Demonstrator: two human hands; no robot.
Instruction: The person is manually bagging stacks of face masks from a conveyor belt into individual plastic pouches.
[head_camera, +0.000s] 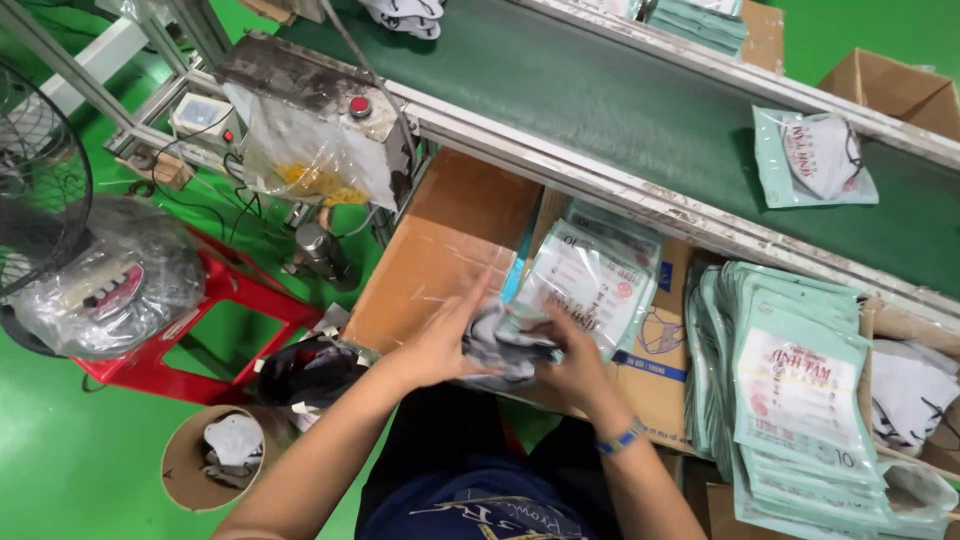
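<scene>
1. Left hand: fingers spread, gripping the left side of a grey mask bundle.
2. Right hand: closed on the bundle's right side, above a cardboard box.
3. Pouch: just behind the bundle.
4. Pouch stack: right of the hands.
5. Conveyor: beyond, carrying one filled pouch.

Green conveyor belt, metal-railed: one sealed mask pouch far right. Cardboard desk near: pouch stack right, loose pouches centre.
</scene>
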